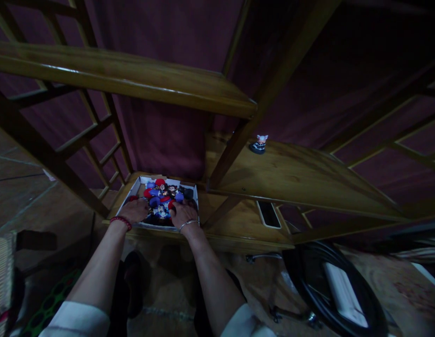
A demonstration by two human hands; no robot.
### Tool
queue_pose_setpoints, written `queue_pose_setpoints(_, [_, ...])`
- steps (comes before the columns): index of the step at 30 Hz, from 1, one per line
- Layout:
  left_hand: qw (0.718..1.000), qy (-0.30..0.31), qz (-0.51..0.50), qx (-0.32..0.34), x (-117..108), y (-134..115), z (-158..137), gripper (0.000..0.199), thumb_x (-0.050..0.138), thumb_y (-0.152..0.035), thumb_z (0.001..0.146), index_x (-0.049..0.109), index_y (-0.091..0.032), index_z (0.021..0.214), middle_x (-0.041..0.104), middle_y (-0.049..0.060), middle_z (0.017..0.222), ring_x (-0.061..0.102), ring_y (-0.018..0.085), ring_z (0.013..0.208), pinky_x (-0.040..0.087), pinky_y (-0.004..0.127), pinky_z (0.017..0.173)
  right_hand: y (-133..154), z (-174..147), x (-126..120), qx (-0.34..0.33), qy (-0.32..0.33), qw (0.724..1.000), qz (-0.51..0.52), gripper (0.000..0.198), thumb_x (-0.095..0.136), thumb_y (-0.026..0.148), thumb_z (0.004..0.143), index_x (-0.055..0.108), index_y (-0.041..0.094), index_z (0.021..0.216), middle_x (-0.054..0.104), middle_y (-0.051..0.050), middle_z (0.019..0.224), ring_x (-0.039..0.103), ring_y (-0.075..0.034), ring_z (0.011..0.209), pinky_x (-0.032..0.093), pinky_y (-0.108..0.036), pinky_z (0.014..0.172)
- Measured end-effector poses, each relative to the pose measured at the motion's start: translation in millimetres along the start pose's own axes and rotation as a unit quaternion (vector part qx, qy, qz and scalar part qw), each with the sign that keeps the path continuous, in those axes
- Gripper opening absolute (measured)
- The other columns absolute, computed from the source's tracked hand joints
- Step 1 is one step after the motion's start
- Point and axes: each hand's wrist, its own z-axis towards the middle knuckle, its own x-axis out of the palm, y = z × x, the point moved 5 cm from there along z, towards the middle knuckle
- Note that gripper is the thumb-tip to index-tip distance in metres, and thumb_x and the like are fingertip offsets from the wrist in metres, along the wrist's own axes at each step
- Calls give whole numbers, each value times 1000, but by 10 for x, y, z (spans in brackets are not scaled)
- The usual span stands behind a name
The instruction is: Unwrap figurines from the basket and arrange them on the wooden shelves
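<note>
Reaching into a box (136, 187) of figurines (162, 212) on the low shelf (240, 222).
Dipping in left hand (136, 210) and right hand (184, 214), unable to tell the fingers' grasp; seemingly early on, with many boxed and one figure (261, 144) on the higher shelf (301, 168).

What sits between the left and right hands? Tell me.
Small red, blue and white figurines in the shallow box, seen in the head view.

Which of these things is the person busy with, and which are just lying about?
Being worked with:
shallow white box, left hand and right hand in it
colourful figures inside it

Apparently just lying about:
lone figurine on a wooden board
phone-like object on the lower board
white object on something round and black
</note>
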Motion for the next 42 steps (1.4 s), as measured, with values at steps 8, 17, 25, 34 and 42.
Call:
queue_pose_setpoints(8, [999,24,-2,-21,-22,-33,-18,29,36,-27,78,59,-16,92,61,11,104,57,23,96,42,32,79,130,-86,65,-35,-31,998,40,37,41,42,81,57,22,109,40,-12,130,40,-26,113,30,-39,92])
queue_pose_setpoints(17, [1000,19,5,-13,-46,-43,-21,26,36,-21,77,61,-19,86,62,8,102,57,20,95,42,31,79,227,-174,42,-66,-53,995,50,40,40,47,81,61,20,102,38,-10,131,35,-27,117,29,-38,95])
queue_pose_setpoints(25, [1000,19,9,-14,-31,-35,-9,29,34,-23,77,60,-18,88,61,8,103,57,21,95,42,31,78,361,-212,56,-134,-72,986,63,37,42,42,82,58,21,106,39,-6,132,32,-23,119,31,-34,95])
queue_pose_setpoints(34, [1000,11,-5,-16,-29,-16,-15,27,35,-24,78,61,-20,87,62,8,101,57,20,95,42,31,80,443,-190,37,-197,-58,977,62,31,41,32,84,59,18,105,54,-6,118,39,-15,116,28,-28,99])
queue_pose_setpoints(42, [1000,13,7,-13,-60,-49,-36,27,37,-23,78,61,-21,89,61,8,103,57,20,96,42,31,80,449,-161,36,-225,-59,968,89,29,41,26,84,58,18,105,59,-5,111,45,-13,110,30,-25,98])
